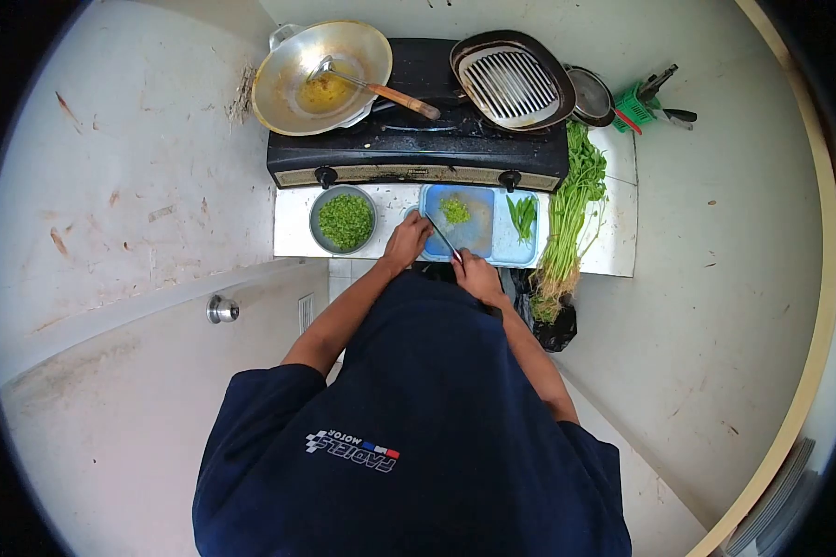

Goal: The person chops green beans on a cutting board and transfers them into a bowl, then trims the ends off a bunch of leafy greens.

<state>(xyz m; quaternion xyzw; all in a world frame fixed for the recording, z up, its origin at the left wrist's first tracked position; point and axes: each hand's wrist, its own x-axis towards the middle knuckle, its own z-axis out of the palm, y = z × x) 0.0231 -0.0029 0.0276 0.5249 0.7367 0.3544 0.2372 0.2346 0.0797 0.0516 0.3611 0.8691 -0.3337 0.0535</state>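
My right hand [476, 277] is wrapped around the handle of a knife [444, 239], whose blade slants up and left over a blue tray [483, 198]. Close to the blade's tip, at the tray's left edge, my left hand [407, 241] has its fingers curled together; what they hold, if anything, is too small to make out. A small heap of chopped greens [454, 209] lies in the tray's left part. Several whole green pieces [522, 217] lie in its right part. Left of my left hand stands a grey bowl [316, 237] full of chopped greens [346, 220].
A black stove [418, 148] stands behind the tray, bearing a wok [279, 88] with a wooden-handled ladle [390, 95] and a grill pan [553, 70]. Leafy stalks with roots [571, 204] hang over the counter's front at right. Beyond them is a green basket [630, 107] with utensils.
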